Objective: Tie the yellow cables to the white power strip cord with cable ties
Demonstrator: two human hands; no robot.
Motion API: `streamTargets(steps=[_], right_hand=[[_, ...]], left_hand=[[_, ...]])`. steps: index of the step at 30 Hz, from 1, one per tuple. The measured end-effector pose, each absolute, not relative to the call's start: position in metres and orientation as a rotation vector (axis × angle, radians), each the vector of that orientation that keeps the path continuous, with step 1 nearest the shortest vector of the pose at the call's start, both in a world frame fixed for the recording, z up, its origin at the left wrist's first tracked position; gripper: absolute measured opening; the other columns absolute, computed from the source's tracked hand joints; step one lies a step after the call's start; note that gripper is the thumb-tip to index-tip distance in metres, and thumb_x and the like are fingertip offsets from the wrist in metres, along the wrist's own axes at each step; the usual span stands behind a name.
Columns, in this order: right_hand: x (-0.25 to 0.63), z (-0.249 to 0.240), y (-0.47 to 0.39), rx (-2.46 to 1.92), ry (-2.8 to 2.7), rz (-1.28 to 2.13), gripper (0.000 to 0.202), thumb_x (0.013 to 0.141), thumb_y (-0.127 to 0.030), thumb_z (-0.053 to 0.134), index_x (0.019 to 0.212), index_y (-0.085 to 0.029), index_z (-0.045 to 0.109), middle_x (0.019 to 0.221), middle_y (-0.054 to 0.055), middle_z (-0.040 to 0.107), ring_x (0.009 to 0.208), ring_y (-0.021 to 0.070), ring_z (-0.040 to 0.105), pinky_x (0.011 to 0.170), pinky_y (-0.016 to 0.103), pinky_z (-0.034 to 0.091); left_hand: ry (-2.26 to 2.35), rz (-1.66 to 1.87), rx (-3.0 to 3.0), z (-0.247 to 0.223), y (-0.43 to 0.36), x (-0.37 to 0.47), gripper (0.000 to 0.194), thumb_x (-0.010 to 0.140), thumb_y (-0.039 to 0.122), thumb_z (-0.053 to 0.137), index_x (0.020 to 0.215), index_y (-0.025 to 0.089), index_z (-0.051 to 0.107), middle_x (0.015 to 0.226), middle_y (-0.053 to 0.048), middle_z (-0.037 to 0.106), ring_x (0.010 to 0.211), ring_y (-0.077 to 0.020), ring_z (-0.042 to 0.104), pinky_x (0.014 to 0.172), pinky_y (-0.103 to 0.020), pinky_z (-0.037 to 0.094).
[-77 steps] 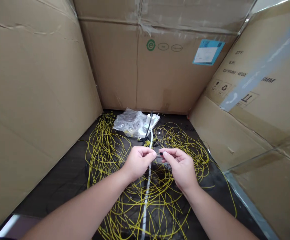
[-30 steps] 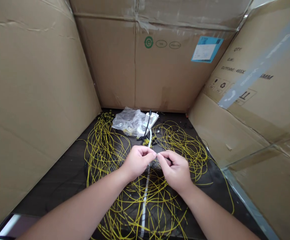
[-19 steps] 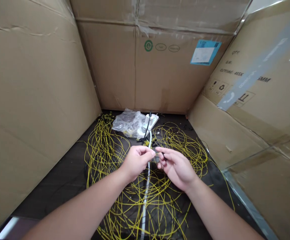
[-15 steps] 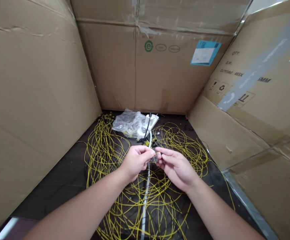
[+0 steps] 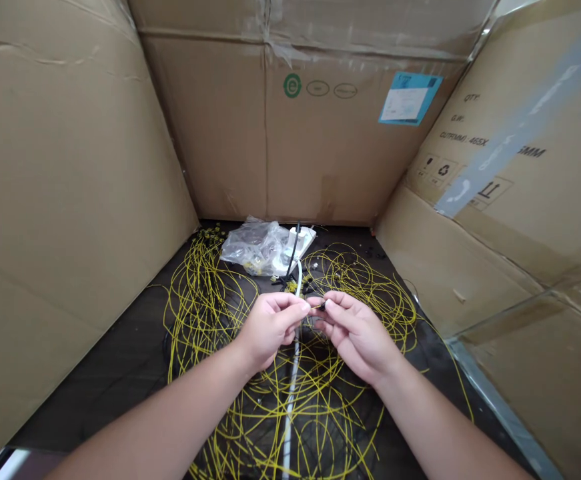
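Thumb and forefinger of my left hand (image 5: 273,328) pinch the end of a thin yellow wire (image 5: 315,307). Close by on its right, my right hand (image 5: 357,337) grips a small black piece (image 5: 322,307) between thumb and fingers. The short bit of wire between the hands meets the black piece; whether it enters it is too small to tell. Beneath both hands, loops of yellow wire (image 5: 315,407) spread over the dark table (image 5: 115,373), and a white cable (image 5: 291,413) runs between my forearms.
Cardboard boxes stand at the left (image 5: 70,167), back (image 5: 220,133) and right (image 5: 530,220). Near the back lie a clear plastic bag (image 5: 253,248), a white power strip (image 5: 307,241) with a black plug lead, and small black parts. A wire bundle (image 5: 197,293) lies at the left.
The black piece now shows between my right fingertips, and my right fingers have shifted around it. My left hand keeps its pinch. The view has moved slightly.
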State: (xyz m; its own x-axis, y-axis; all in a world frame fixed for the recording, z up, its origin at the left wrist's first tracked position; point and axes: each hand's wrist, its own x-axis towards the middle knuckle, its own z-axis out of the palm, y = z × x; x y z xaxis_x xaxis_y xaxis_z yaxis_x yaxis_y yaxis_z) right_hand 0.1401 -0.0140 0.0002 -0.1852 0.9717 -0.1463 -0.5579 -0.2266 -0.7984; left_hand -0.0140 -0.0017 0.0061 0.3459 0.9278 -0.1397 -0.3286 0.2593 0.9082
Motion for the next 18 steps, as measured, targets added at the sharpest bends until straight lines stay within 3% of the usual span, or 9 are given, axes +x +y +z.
streamTargets(steps=[7, 18], right_hand=[[0.1397, 0.0017, -0.0138, -0.826, -0.695, 1.658, 0.016, 0.071, -0.019, 0.071, 0.084, -0.016, 0.064, 0.087, 0.003, 0.068, 0.063, 0.0066, 0.063, 0.058, 0.014, 0.052], [0.1373, 0.0027, -0.0169, -0.833, -0.706, 1.627, 0.018, 0.068, -0.021, 0.073, 0.084, -0.017, 0.065, 0.085, 0.003, 0.067, 0.069, 0.0103, 0.066, 0.063, 0.018, 0.056]], left_hand=[[0.839, 0.984, 0.970, 0.0058, -0.0047, -0.0120, 0.017, 0.070, 0.028, 0.067, 0.067, 0.013, 0.060, 0.040, 0.008, 0.037, 0.035, -0.0013, 0.025, 0.035, -0.016, 0.017], [0.898, 1.006, 1.034, 0.0064, -0.0041, -0.0119, 0.016, 0.071, 0.028, 0.065, 0.067, 0.013, 0.061, 0.040, 0.007, 0.039, 0.035, -0.0020, 0.028, 0.035, -0.016, 0.022]])
